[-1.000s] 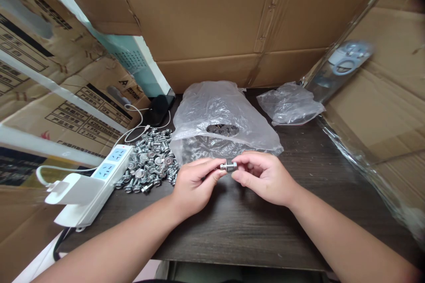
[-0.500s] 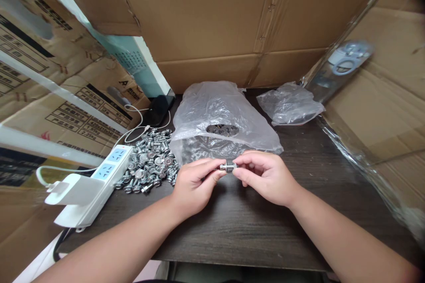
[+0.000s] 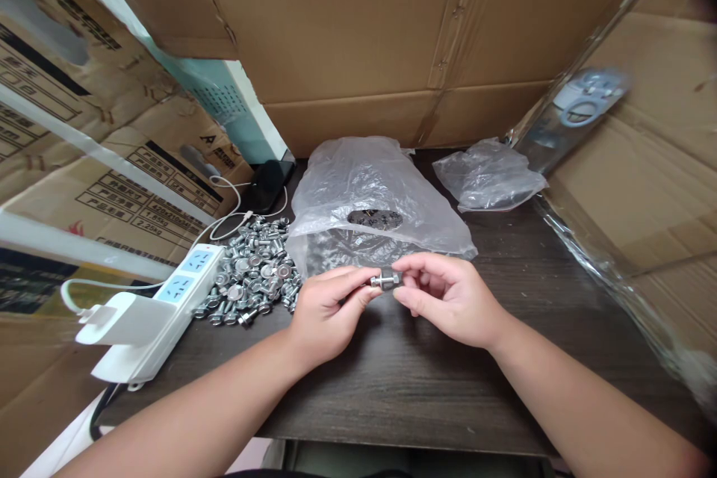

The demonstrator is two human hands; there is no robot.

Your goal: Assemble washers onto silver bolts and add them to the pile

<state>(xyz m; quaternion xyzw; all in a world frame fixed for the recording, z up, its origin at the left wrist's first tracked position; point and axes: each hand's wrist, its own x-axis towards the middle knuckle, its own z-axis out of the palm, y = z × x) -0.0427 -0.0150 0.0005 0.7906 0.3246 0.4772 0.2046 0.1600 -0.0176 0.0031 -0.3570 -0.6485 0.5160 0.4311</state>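
Observation:
A small silver bolt [image 3: 379, 281] is held level just above the dark wooden table [image 3: 403, 388]. My left hand [image 3: 328, 310] pinches its head end between thumb and forefinger. My right hand [image 3: 448, 297] pinches a nut [image 3: 391, 278] sitting on the bolt's other end. Both hands hover in front of a clear plastic bag [image 3: 375, 198] with metal parts inside. A heap of several assembled silver bolts [image 3: 252, 276] lies to the left of my left hand.
A white power strip [image 3: 151, 306] with a charger lies at the table's left edge, its cables running to a dark phone [image 3: 269, 183]. A second crumpled plastic bag [image 3: 487, 175] lies at the back right. Cardboard boxes [image 3: 364, 30] wall in the table on all sides.
The fingers of my right hand have shifted slightly on the nut at the bolt's end. Both hands stay in the same place.

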